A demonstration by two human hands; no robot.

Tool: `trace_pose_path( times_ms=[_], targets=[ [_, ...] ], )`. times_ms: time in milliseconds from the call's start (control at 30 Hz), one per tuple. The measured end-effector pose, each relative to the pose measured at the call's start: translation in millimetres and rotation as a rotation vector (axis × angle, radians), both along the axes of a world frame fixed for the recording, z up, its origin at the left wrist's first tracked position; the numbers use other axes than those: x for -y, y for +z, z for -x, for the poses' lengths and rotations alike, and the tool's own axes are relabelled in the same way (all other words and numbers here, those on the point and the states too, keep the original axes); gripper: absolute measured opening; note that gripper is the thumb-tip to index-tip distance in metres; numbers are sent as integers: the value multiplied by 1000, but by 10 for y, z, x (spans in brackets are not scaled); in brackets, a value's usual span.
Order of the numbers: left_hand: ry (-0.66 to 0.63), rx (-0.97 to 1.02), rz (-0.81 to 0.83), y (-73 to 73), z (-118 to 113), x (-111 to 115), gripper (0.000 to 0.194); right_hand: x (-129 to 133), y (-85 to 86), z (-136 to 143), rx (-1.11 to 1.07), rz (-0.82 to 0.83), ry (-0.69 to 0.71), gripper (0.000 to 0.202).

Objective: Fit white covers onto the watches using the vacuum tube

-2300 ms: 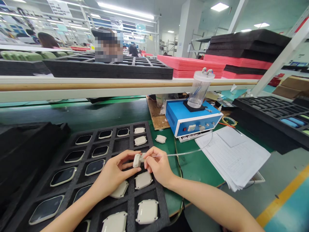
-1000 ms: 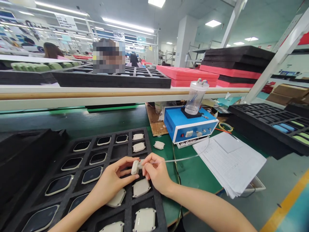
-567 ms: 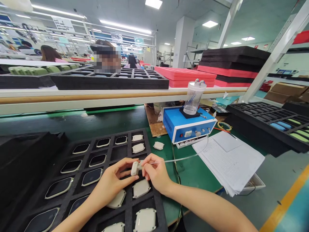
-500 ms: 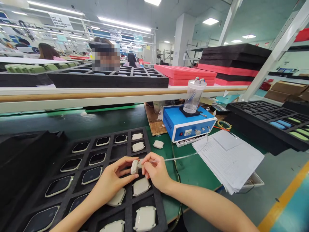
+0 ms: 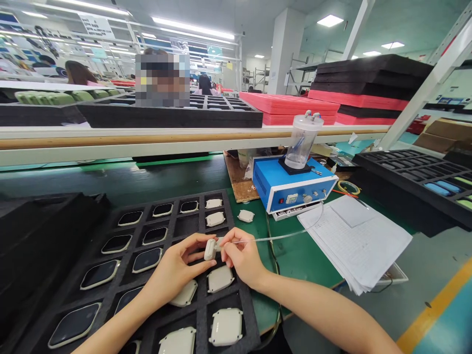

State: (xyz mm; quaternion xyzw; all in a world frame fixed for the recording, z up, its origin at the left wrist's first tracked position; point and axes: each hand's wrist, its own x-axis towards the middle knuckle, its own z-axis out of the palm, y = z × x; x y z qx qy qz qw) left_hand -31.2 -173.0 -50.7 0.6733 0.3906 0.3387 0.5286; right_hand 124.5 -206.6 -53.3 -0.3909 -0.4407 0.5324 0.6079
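My left hand (image 5: 175,268) is closed around a cream watch case (image 5: 210,250), held on edge between thumb and fingers above the foam tray. At its right, my right hand (image 5: 240,255) pinches the end of a clear tube (image 5: 282,237); a small pale fitting shows between my fingers and the case, and I cannot tell exactly how they meet. Beneath both hands lies the black foam tray (image 5: 201,319). Several cream watch cases (image 5: 226,326) fill its right-hand compartments, and dark-screened watches (image 5: 99,274) its left ones.
One loose watch case (image 5: 246,216) rests on the green bench. Behind it stands a blue machine (image 5: 295,184) carrying a clear cylinder (image 5: 303,142); the tube runs from its front. Papers (image 5: 356,241) lie right of it. A shelf (image 5: 165,151) with foam trays crosses behind, where a person sits beyond.
The whole view has shifted slightly, so the bench things appear a little further right and higher. Both hands keep hold of the watch case and the tube in nearly the same pose.
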Motion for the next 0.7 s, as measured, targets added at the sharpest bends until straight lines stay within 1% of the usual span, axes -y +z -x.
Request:
trace_pose_path(
  times_ms=[433, 700],
  targets=[
    [-4, 0, 12, -30, 17, -3, 37, 1, 3, -8, 10, 7, 8, 6],
    [-3, -4, 16, 8, -7, 14, 37, -2, 7, -10, 16, 4, 7, 6]
  ],
)
